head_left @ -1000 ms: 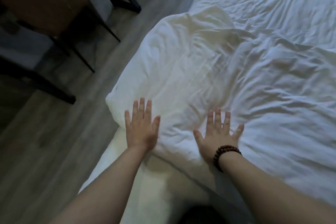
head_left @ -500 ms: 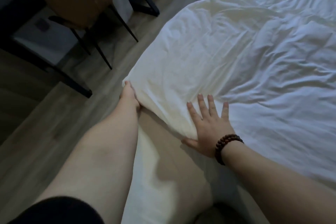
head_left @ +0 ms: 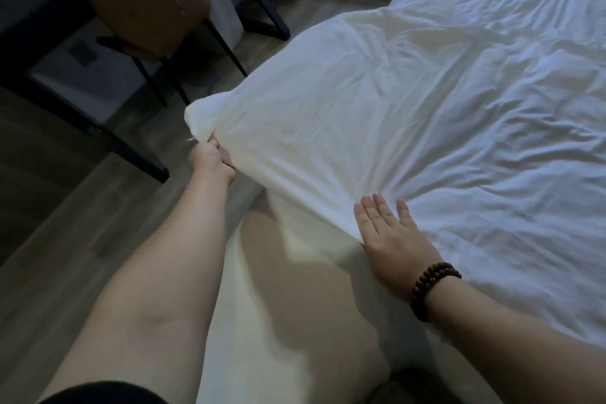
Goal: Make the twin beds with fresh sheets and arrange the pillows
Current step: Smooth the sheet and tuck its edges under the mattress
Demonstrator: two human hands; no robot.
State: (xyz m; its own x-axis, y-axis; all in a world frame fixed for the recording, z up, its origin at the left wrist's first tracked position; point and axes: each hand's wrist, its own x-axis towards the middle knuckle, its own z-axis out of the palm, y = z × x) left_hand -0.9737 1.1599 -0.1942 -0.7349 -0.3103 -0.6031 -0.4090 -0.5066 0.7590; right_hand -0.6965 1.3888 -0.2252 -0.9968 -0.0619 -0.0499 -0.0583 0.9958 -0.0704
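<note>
A white, wrinkled duvet [head_left: 410,115] covers the bed from the centre to the right edge of the view. My left hand [head_left: 211,161] grips the duvet's near left corner, which is lifted off the mattress and pulled out over the floor. My right hand [head_left: 392,236] lies flat with straight fingers on the duvet's near edge, pressing it down. Below the lifted corner the bare white mattress sheet [head_left: 288,321] shows. No pillow is in view.
A brown chair [head_left: 144,0] on thin black legs stands on the wooden floor [head_left: 75,239] left of the bed, by a dark desk frame [head_left: 98,138]. A second black frame [head_left: 265,6] stands further back. A dark bead bracelet is on my right wrist.
My left hand went from lying flat on the duvet to gripping its corner, and has lifted and pulled it leftward. My right hand stayed flat on the near edge.
</note>
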